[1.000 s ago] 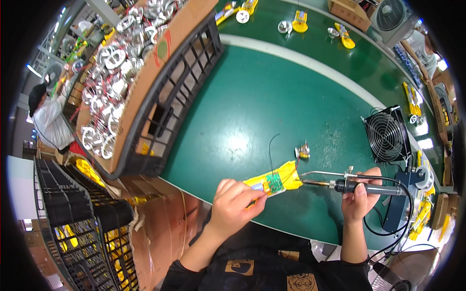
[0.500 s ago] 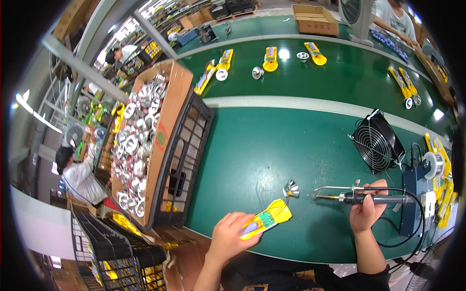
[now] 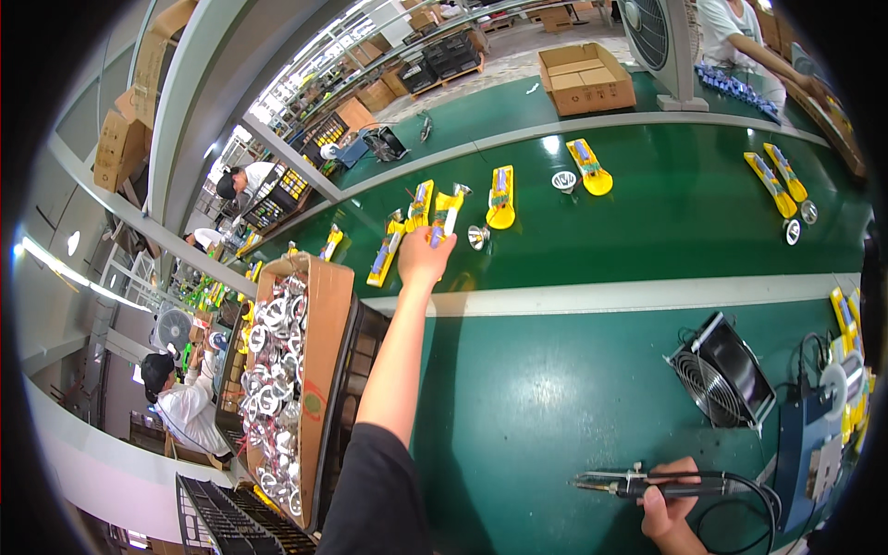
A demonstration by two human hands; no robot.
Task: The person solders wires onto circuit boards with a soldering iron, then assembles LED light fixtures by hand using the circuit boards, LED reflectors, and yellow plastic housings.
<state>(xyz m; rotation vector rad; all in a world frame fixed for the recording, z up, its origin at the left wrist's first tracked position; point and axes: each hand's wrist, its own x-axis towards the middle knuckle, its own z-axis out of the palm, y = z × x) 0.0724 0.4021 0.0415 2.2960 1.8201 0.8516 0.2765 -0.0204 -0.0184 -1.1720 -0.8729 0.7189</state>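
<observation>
My left hand (image 3: 424,259), arm outstretched, closes its grip on a flat yellow plastic holder (image 3: 445,212) at the far belt of the smooth green counter (image 3: 555,388). My right hand (image 3: 668,504) clenches a slim black-handled soldering iron (image 3: 647,483), metal tip leftward.

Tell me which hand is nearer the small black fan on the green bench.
Right. The right hand, gripping the soldering iron, sits just below-left of the black fan. The left hand is stretched far up-left, at the yellow pieces on the belt.
</observation>
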